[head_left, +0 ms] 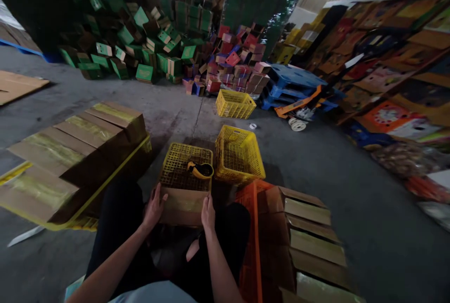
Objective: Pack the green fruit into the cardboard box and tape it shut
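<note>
A brown cardboard box (183,205) is held between my two hands, at the near edge of an upturned yellow crate (176,158). My left hand (153,208) grips the box's left end, and my right hand (208,212) presses on its right end. On the crate, just beyond the box, lies a tape dispenser (200,170) with a yellow rim and dark handle. To my left, several taped cardboard boxes (94,129) are stacked in a yellow crate (101,200). An orange crate (256,228) on my right holds a row of flattened or narrow taped boxes (312,242).
Two more yellow crates, a near one (260,160) and a farther one (235,105), stand ahead. Behind them rise heaps of green boxes (144,72) and red boxes (242,71). Blue pallets (295,78) and an orange pallet jack (298,104) are at right. A cardboard sheet (19,85) lies left.
</note>
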Demonstrator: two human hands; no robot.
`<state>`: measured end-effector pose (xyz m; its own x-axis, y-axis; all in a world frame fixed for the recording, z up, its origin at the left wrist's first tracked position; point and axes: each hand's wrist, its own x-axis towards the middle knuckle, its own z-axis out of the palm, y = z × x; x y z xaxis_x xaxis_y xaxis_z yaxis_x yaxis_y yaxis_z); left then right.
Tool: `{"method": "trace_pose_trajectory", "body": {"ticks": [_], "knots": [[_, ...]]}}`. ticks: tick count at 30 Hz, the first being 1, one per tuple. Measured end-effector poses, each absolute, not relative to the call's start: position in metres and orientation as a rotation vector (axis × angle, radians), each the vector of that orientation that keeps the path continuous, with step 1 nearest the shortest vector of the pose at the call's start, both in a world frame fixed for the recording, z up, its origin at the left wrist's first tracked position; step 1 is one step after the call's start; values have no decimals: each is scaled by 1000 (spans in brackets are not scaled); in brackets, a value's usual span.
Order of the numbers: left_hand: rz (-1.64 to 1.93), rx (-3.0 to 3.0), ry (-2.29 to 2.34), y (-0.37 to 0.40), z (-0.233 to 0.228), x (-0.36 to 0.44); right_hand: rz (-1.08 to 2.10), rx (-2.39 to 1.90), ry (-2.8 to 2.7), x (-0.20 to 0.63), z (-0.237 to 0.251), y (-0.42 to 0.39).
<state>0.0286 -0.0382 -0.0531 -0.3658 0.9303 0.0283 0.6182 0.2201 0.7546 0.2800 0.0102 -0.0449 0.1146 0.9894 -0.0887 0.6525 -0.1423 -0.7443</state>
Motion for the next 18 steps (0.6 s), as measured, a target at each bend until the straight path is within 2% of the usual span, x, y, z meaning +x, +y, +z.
{"method": "trace_pose_trajectory", "body": {"ticks": [4,11,15,18], "knots": [[1073,1541,2078,-43,-58,28,747,-1834,-1623,277,-41,5],[763,2155,2058,-62,-53,67,301,-1908,-1967,242,-25,-25],[677,2354,1806,-78,-62,104,382,-1853,-2161,218,-7,-27],[660,2283,1693,-84,-69,129,442,-1745,-2294,199,5,-32]]}}
